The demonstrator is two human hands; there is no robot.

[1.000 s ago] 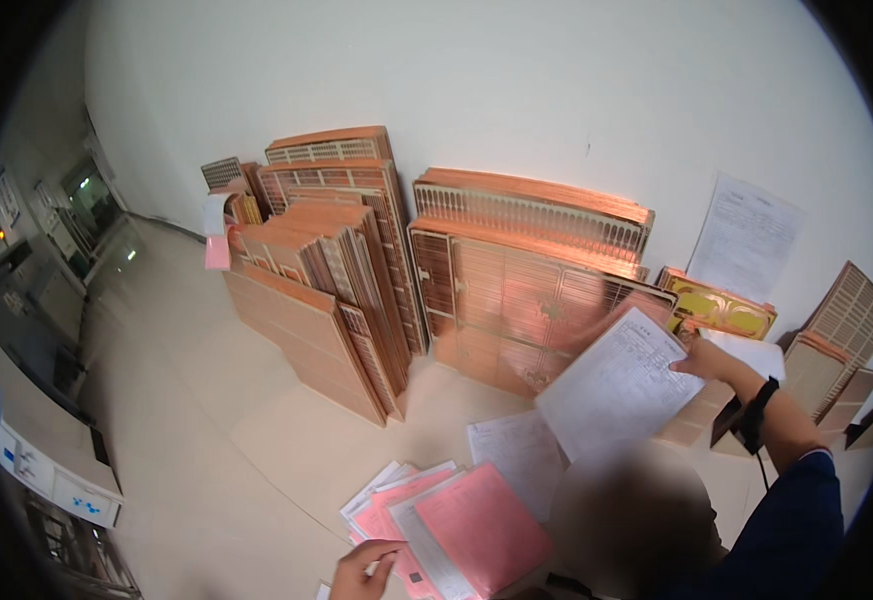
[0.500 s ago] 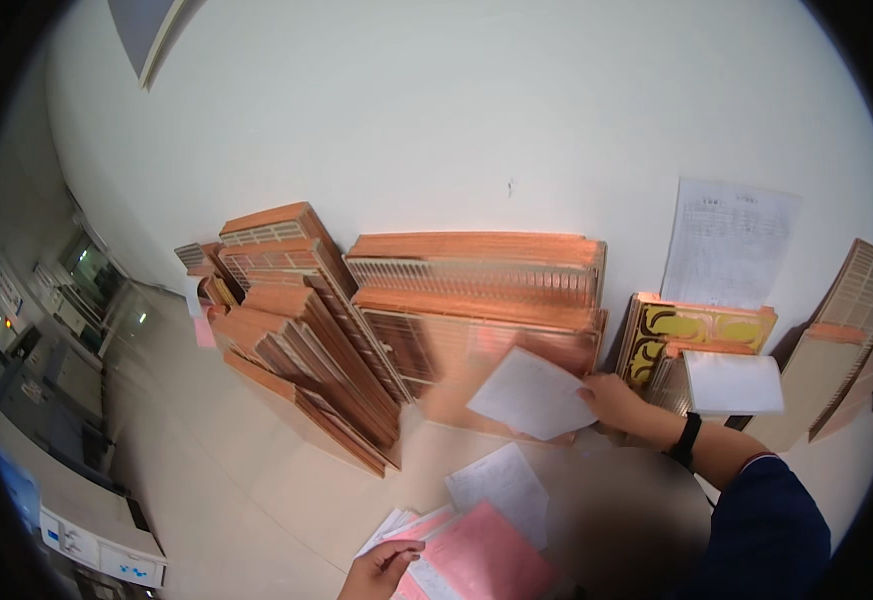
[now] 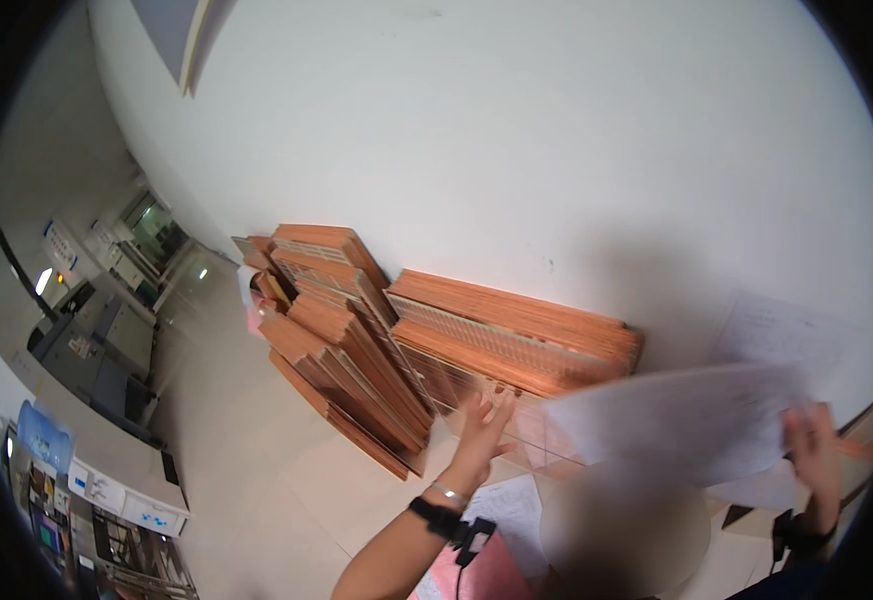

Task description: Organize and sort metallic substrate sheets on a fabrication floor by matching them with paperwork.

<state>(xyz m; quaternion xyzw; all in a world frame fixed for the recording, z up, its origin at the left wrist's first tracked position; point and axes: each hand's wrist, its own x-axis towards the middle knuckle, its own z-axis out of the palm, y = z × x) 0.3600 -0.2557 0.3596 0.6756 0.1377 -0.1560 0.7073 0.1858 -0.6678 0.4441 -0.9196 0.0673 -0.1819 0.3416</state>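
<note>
My left hand (image 3: 482,440) reaches out over the floor with its fingers apart and nothing between them. Its fingertips are close to the lower front of a stack of copper-coloured panels (image 3: 517,345); I cannot tell whether they touch. A large white sheet of paper (image 3: 677,415), blurred by motion, spreads in front of the wall. At its right edge is my right hand (image 3: 814,455), also smeared, with its fingers at the paper. Below my left wrist lie a printed white sheet (image 3: 512,510) and pink sheets (image 3: 482,570). A blurred round patch hides part of the lower middle.
More copper-coloured panels (image 3: 342,350) lean in upright bundles to the left, on the pale tiled floor (image 3: 247,430). Another paper (image 3: 787,330) shows against the wall behind the right side. Grey machines (image 3: 87,350) and a white drawer unit (image 3: 122,495) stand far left.
My left hand has left the pink sheets and moved up toward the panels, opening. My right hand and the white sheet have shifted right. The view has tilted and turned left.
</note>
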